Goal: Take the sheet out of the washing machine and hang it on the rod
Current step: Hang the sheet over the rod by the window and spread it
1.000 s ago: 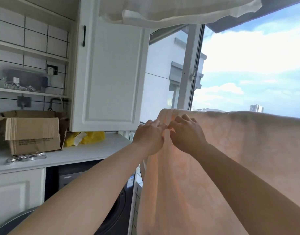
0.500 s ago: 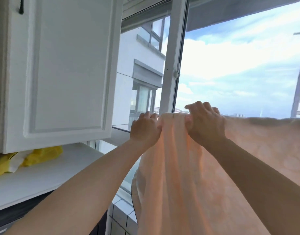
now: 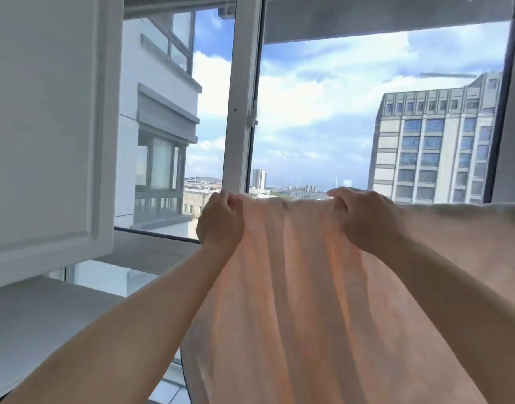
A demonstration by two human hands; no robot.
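Left of your hands, one white cabinet door (image 3: 46, 135) hangs above one white counter (image 3: 40, 322). Your left hand (image 3: 219, 221) grips the sheet's end, fingers curled into the cloth. Between your hands, the one peach sheet (image 3: 294, 287) stretches along its top fold, draped over what looks like the rod, itself hidden under the fabric. Your right hand (image 3: 367, 218) pinches the same fold, thumb tucked beneath. Right of it the sheet runs on, already hanging. Judging by this, the hanging is nearly done; only spreading the bunched end remains.
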